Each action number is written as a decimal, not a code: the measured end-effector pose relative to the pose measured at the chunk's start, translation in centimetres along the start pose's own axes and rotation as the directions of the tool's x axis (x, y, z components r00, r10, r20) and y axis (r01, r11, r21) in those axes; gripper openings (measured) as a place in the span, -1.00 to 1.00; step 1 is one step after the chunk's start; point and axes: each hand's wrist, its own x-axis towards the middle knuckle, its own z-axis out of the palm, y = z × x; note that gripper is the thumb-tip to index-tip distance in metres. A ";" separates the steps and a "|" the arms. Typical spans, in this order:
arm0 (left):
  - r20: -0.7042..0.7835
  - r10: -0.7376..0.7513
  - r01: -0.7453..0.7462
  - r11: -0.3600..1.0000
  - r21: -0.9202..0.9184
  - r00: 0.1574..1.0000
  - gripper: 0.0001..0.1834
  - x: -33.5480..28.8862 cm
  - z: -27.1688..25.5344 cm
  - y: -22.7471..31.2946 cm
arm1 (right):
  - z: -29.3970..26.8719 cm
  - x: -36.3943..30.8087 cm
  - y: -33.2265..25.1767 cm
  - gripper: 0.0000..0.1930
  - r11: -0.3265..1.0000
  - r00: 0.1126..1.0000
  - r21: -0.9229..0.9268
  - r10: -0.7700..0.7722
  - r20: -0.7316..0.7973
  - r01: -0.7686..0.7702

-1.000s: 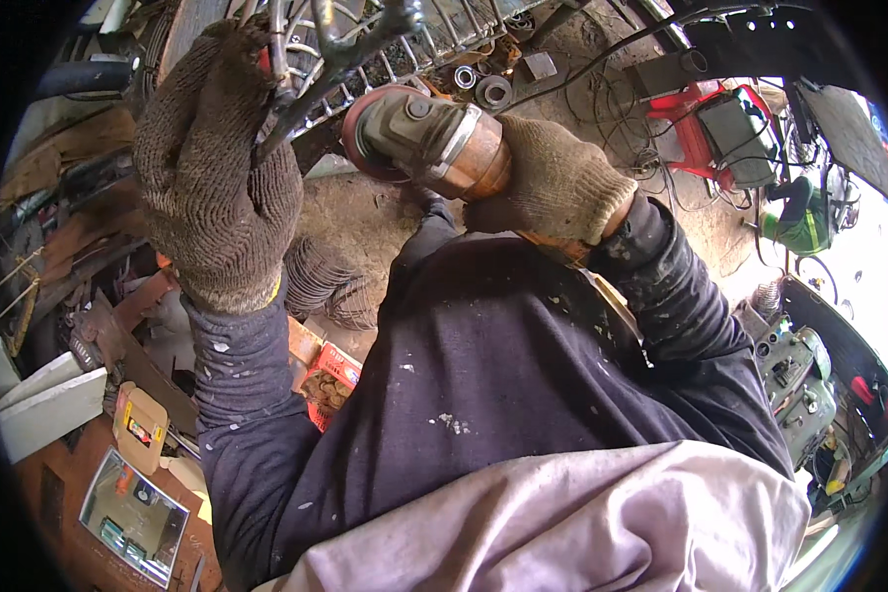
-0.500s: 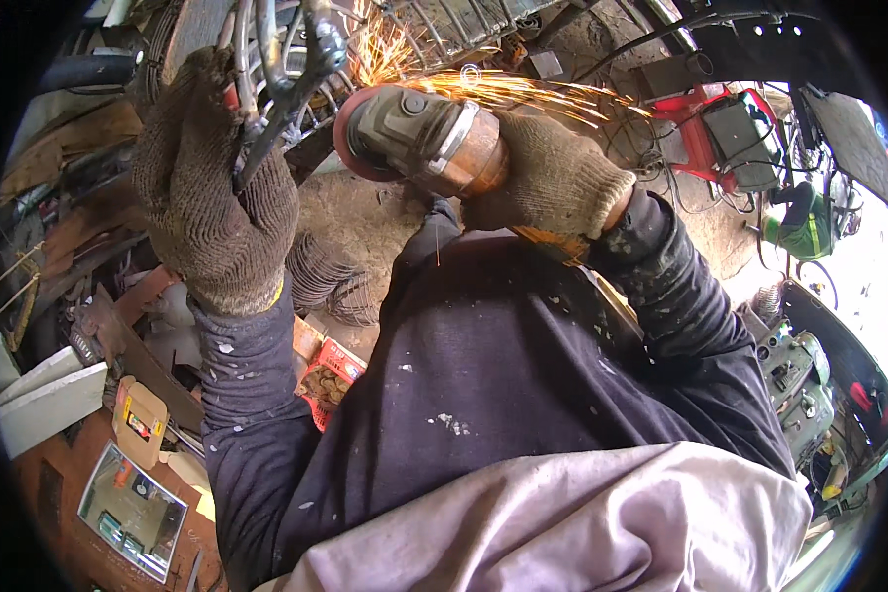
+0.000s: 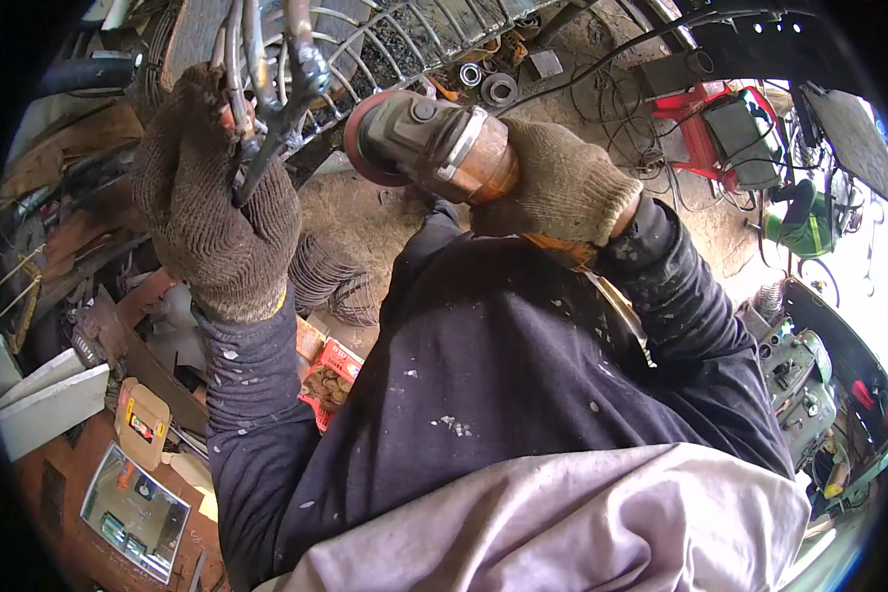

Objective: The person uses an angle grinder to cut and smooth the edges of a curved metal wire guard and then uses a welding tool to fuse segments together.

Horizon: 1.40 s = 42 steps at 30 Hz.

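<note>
An angle grinder [image 3: 434,143] with a reddish disc [image 3: 367,140] is in my gloved right hand [image 3: 555,183], its body tilted toward the upper left. My left hand [image 3: 215,197], also in a brown knitted glove, is closed round a welded piece of metal rods [image 3: 301,84] with a bright joint near its top. The disc is a short way right of the rods, apart from them, and no sparks show. A slatted metal grate [image 3: 419,39] lies beyond both hands. Part of the rod piece is cut off by the top edge.
Metal rings [image 3: 498,90] and a small block [image 3: 543,65] lie on the floor past the grinder. A red stool [image 3: 696,133] carries a boxy device [image 3: 745,143] at right, with cables [image 3: 651,153] around it. Coiled wire [image 3: 331,276] and a red basket [image 3: 333,373] are near my left forearm.
The spray of sparks has stopped. The grinder has shifted slightly right and down, off the rods. My left hand and the rod piece have barely moved.
</note>
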 end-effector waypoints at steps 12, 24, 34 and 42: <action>-0.005 0.006 -0.006 1.000 0.003 1.000 -0.74 0.5 0.0 0.5 | 0.3 -0.1 0.1 -0.40 0.995 0.999 0.090 -0.052 0.003 0.052; -0.018 0.037 -0.037 0.999 -0.034 0.999 -0.73 0.5 0.2 -0.2 | -0.7 -0.2 -1.4 -0.29 0.996 0.995 0.014 0.085 0.046 -0.085; 0.024 -0.015 0.015 1.000 -0.008 1.000 -0.72 0.6 -0.2 0.4 | 0.8 0.3 1.2 -0.29 0.984 0.985 0.077 -0.156 -0.080 0.162; -0.008 -0.004 0.004 1.000 0.014 1.000 -0.71 0.1 -0.1 0.0 | 0.4 0.5 0.3 -0.30 0.944 0.932 0.058 -0.310 -0.189 0.326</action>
